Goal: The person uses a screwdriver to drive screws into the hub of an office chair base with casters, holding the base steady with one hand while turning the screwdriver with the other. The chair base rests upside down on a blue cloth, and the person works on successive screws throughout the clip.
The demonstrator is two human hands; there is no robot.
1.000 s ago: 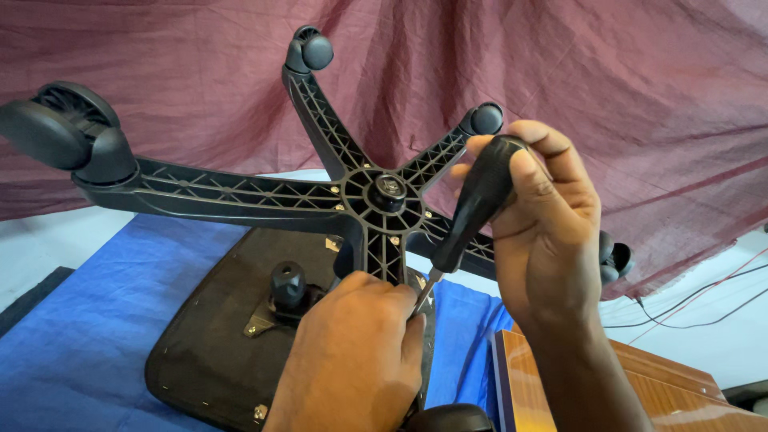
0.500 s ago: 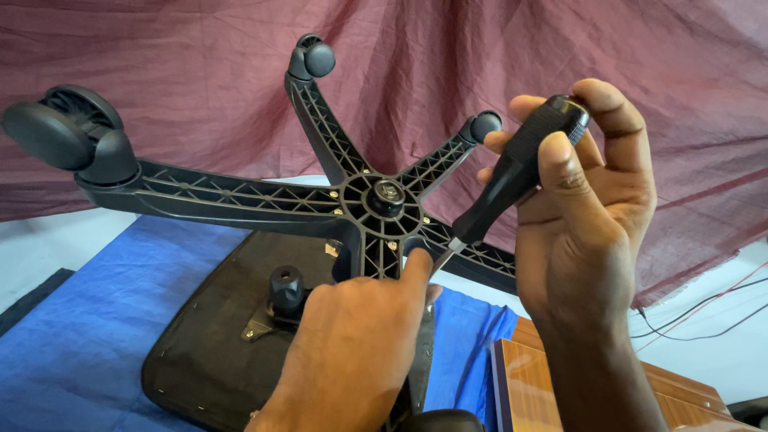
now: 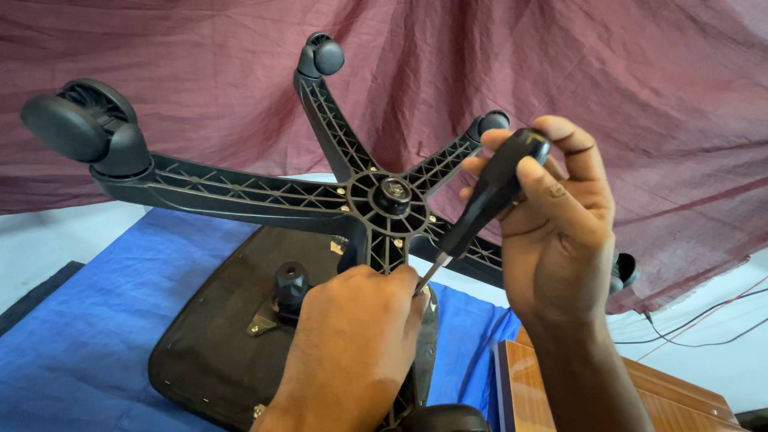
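- My right hand is wrapped shut around the black handle of a screwdriver, thumb on the near side, fingers curled over the butt end.
- The screwdriver's long axis slants from upper right, at the handle, down to lower left; its thin metal tip meets the knuckles of my left hand, so I cannot see what the tip bears on.
- My left hand lies lower and nearer the camera, fingers bent and pressed against the lower spoke of the chair base. Whether it pinches a small part there I cannot tell; the fingertips are hidden.
- The left hand is the nearer one to the spot where the tip points; the right hand sits above and to the right of it, out along the handle.
- The chair base is a black five-spoked plastic star, turned wheels-up, its hub just above my left hand. One large caster sits at far left.
- Beneath it lies the dark underside of the seat, with a black knob on it.
- The seat rests on a blue cloth spread over the tabletop; a wooden edge shows at lower right.
- A maroon curtain fills the background, with cables trailing at right.
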